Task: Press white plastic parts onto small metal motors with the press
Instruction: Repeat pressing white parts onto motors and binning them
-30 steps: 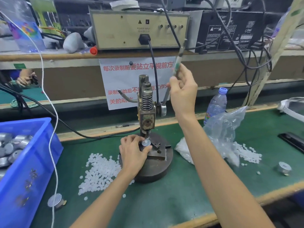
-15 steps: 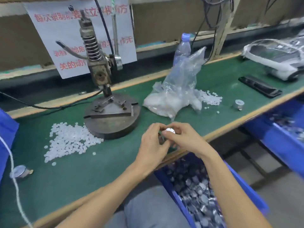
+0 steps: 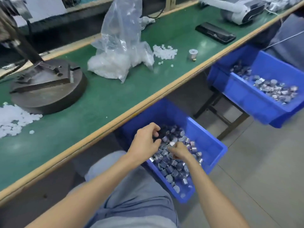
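Below the bench (image 3: 115,99) edge, left hand (image 3: 144,140) and right hand (image 3: 178,151) curl fingers (image 3: 153,126) over motors (image 3: 171,168) in a blue bin (image 3: 212,145), grip unclear.

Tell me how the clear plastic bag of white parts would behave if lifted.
The clear plastic bag looks crumpled, so it is probably floppy. Beside it lie spilled small white plastic parts, so lifting carelessly may spill more.

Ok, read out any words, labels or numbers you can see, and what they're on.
None can be read. The white sheet behind the press shows only a blank corner; the black device, plastic bag, near blue bin and far blue bin show no legible marking.
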`<action>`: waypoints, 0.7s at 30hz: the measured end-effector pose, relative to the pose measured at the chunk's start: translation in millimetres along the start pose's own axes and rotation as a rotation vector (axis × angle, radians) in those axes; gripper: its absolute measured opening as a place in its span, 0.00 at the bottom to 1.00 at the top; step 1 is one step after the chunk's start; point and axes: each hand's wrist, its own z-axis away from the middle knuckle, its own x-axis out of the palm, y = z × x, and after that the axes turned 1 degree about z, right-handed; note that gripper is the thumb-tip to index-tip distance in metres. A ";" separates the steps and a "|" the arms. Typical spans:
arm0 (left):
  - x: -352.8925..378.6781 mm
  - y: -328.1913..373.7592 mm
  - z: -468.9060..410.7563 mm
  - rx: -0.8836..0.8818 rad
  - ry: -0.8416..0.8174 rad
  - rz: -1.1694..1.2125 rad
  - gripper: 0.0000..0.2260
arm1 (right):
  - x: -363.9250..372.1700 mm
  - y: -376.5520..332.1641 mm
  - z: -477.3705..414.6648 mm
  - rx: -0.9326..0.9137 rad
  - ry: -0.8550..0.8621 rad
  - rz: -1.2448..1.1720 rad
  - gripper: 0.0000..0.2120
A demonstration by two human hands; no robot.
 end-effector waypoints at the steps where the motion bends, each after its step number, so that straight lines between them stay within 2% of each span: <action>1: -0.7 -1.0 0.0 -0.014 0.001 0.000 0.12 | 6.5 7.7 -7.2 0.026 0.024 0.032 0.16; 4: -4.0 -2.2 -1.2 -0.027 -0.006 -0.029 0.10 | 17.2 17.1 -21.6 0.073 0.097 0.088 0.14; 7: -7.3 -0.6 -3.4 -0.028 -0.006 -0.032 0.08 | 16.0 16.1 -26.1 0.091 0.164 0.095 0.06; 8: -7.9 0.6 -3.7 -0.029 -0.007 -0.031 0.08 | 13.5 15.1 -25.6 0.091 0.188 0.084 0.06; 12: -15.9 7.3 -4.7 -0.012 0.013 -0.015 0.10 | -7.1 -10.5 -10.4 -0.022 0.424 -0.010 0.17; 15: -31.8 14.6 -5.4 0.030 0.071 -0.005 0.13 | -27.5 -56.1 14.2 -0.205 0.659 -0.176 0.19; 17: -50.4 19.2 -6.0 0.057 0.127 0.012 0.14 | -39.0 -96.0 33.0 -0.421 0.746 -0.323 0.20; 19: -75.3 20.7 -5.4 0.062 0.201 0.024 0.15 | -44.7 -140.9 53.9 -0.652 0.740 -0.387 0.22; 21: -105.6 17.3 -0.9 0.053 0.281 0.023 0.15 | -40.1 -184.7 71.8 -0.817 0.657 -0.394 0.24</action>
